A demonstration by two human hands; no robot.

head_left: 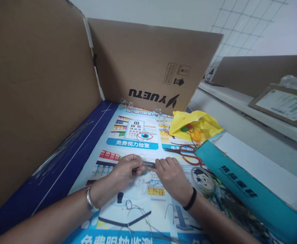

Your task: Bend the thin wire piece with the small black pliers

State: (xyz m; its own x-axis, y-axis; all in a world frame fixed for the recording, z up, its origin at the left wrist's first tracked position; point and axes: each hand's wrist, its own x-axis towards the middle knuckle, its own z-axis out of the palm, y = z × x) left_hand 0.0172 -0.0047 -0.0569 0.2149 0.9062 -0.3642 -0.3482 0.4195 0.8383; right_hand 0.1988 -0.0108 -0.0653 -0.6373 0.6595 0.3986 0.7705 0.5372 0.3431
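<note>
Near the middle of the printed sheet [148,198], my left hand [128,169] is closed in a pinch on a thin strand, which is hard to make out. My right hand [172,178] wraps round small metal pliers [149,164], whose jaws point left and meet the strand at my left fingertips. The pliers' handles are hidden in my right palm. Thin wire pieces [138,206] lie on the sheet below both hands. Just beyond my right hand lie scissors with red handles [189,155], their dark blades pointing left.
Cardboard walls [143,61] stand at the back and left. A yellow bag [196,123], a teal box [234,183] and a tangle of wires [232,206] are on the right. Long wires [62,147] lie on the left, and clear scraps [158,114] at the back.
</note>
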